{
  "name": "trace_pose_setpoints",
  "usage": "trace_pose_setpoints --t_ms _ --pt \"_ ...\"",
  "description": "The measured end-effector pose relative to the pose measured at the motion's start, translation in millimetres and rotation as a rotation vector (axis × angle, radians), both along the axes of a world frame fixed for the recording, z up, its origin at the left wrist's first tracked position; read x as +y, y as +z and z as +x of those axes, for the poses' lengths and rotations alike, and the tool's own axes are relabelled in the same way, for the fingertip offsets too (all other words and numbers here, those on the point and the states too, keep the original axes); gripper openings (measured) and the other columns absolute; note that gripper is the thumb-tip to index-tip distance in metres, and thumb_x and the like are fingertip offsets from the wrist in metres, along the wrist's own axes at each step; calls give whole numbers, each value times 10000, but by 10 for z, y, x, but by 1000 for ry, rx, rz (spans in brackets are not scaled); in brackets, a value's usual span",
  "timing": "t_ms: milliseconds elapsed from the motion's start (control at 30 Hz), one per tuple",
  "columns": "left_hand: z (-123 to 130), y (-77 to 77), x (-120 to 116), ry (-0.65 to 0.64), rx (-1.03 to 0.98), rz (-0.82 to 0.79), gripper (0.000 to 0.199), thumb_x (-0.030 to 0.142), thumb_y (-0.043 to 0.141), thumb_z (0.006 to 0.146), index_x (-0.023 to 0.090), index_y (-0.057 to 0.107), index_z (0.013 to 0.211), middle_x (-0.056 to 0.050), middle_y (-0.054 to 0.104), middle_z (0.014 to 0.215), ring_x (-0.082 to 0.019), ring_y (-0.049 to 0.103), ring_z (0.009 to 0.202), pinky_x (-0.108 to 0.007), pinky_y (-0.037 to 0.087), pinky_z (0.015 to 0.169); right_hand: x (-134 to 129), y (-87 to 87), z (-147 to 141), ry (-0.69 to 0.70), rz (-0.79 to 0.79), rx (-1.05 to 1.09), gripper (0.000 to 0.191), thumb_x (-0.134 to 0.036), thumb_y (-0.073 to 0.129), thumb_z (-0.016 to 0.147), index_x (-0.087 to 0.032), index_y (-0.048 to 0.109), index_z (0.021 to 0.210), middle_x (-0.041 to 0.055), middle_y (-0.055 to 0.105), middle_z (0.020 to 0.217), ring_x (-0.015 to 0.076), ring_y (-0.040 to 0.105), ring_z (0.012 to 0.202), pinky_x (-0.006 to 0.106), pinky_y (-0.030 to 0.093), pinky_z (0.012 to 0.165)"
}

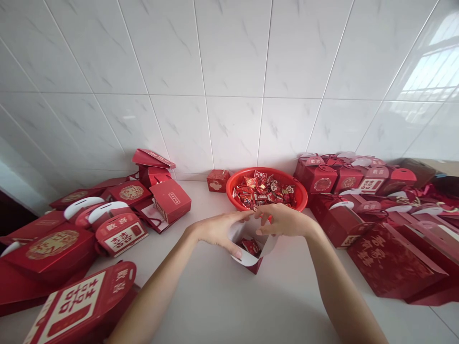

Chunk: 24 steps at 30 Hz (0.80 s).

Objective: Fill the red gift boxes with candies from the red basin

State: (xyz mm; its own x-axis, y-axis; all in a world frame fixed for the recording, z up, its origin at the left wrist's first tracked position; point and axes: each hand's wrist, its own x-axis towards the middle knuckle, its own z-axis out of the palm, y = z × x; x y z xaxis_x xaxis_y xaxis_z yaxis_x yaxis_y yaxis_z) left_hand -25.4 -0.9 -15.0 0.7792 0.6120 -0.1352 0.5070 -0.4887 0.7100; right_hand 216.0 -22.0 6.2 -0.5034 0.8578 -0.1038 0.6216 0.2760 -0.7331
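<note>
A small red box (255, 266) with white inner flaps stands open at the centre of the table, with red wrapped sweets (251, 246) inside. My left hand (222, 233) holds its left side, the thumb on the front white flap and the fingers behind. My right hand (283, 220) is over the box's back right edge, its fingers curled at the flaps; whether they grip a flap is hard to make out. Just behind the hands sits a red plastic basin (302, 197) holding many wrapped sweets.
Red gift boxes (124, 236) and bags crowd the left side of the table (222, 306). Rows of red boxes (321, 181) fill the right side. A small red cube box (218, 181) stands by the tiled wall (233, 129), left of the basin.
</note>
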Motion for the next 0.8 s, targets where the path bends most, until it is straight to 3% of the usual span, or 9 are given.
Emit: trace_pose_setpoints --t_ms 133,200,433,567,667,733,800 --pt "-81 110 -32 95 87 112 1020 499 856 633 286 390 1516 -71 442 1545 -323 405 1412 -384 327 1162 -46 134 185 77 41 -191 590 -420 775 715 -219 634 1251 71 677 1083 171 624 786 263 480 660" --pt "-109 144 -43 99 98 157 963 493 847 644 282 437 1490 -70 452 1531 -320 417 1402 -375 350 1148 -69 172 229 134 35 -225 619 -390 785 701 -233 623 1277 61 667 1101 193 618 863 268 469 698" --pt "-116 196 -187 178 195 160 929 397 842 645 388 431 1478 -41 342 1570 -328 394 1406 -383 437 1076 -63 135 59 129 128 -288 363 -332 728 774 -232 679 1121 0 626 813 169 560 734 248 390 627" --pt "-121 248 -280 239 217 235 866 434 814 667 394 461 1456 -33 367 1550 -344 379 1409 -383 437 1065 -43 87 -25 87 241 -291 157 -282 671 827 -201 682 961 24 640 860 172 567 771 256 386 654" --pt "-114 263 -300 246 283 196 821 446 810 657 348 521 1419 -50 433 1499 -339 463 1345 -355 461 1017 -37 58 -42 141 279 -240 46 -195 643 818 -190 681 843 36 651 900 177 587 820 255 398 680" --pt "-98 252 -296 237 318 161 790 435 814 645 336 558 1385 -56 471 1466 -335 521 1287 -345 483 965 -34 44 -42 178 267 -217 81 -170 630 815 -190 701 848 45 664 923 185 603 834 260 411 691" --pt "-75 233 -292 230 326 147 764 428 815 646 342 576 1366 -57 496 1449 -339 530 1276 -345 486 937 -31 33 -41 182 247 -231 178 -193 639 825 -195 723 981 60 682 995 199 619 853 273 425 710"
